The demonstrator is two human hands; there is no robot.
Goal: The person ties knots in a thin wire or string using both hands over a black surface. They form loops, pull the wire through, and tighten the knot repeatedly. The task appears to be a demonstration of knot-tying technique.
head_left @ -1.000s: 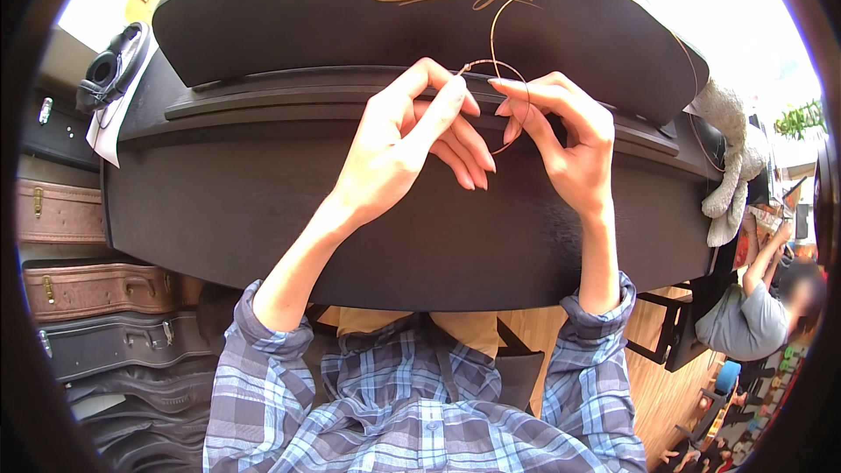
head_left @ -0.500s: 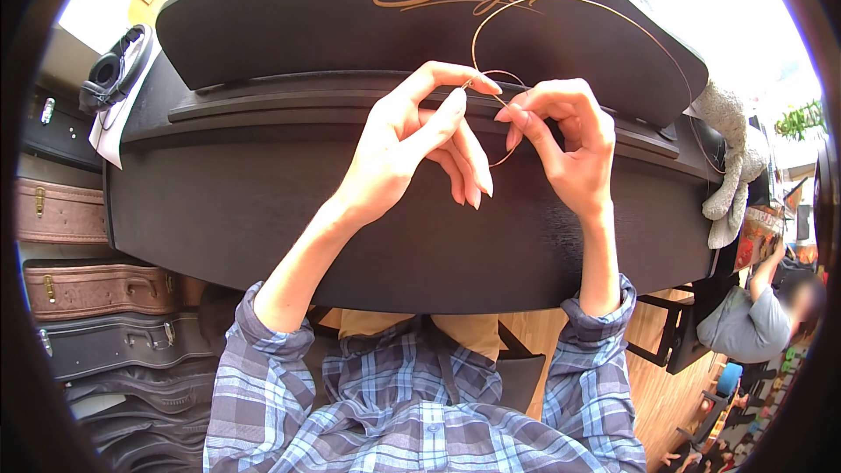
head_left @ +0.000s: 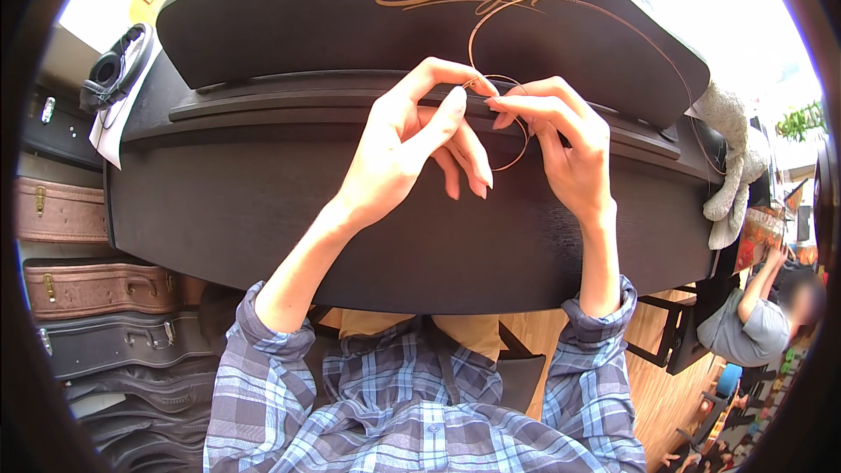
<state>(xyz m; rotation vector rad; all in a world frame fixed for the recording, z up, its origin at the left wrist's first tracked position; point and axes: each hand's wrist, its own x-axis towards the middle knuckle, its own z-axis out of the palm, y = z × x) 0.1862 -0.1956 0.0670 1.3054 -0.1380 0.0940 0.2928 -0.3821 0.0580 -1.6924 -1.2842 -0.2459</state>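
A thin copper-coloured guitar string [head_left: 471, 38] runs in a wide arc above my hands and off to the right, with a small loop of it around my fingertips. My left hand [head_left: 394, 140] pinches it between thumb and forefinger, the other fingers hanging loose. Close beside, my right hand [head_left: 575, 144] has its fingertips on the string, nearly touching my left forefinger. Part of the small loop passes behind the right fingers. Both hands are above the closed lid of a black piano [head_left: 420, 254], in front of its upright music rest [head_left: 368, 35] with gold lettering.
Headphones [head_left: 109, 70] and a white paper [head_left: 109, 136] are at the piano's left end. A grey plush toy [head_left: 729, 184] hangs at its right end. Brown instrument cases [head_left: 79, 287] and black ones are stacked at left. Another person [head_left: 753, 324] sits at far right.
My right fingertips have shifted left and up toward my left fingers, with the forefinger now straighter. The small string loop has shifted right. My left hand has hardly moved.
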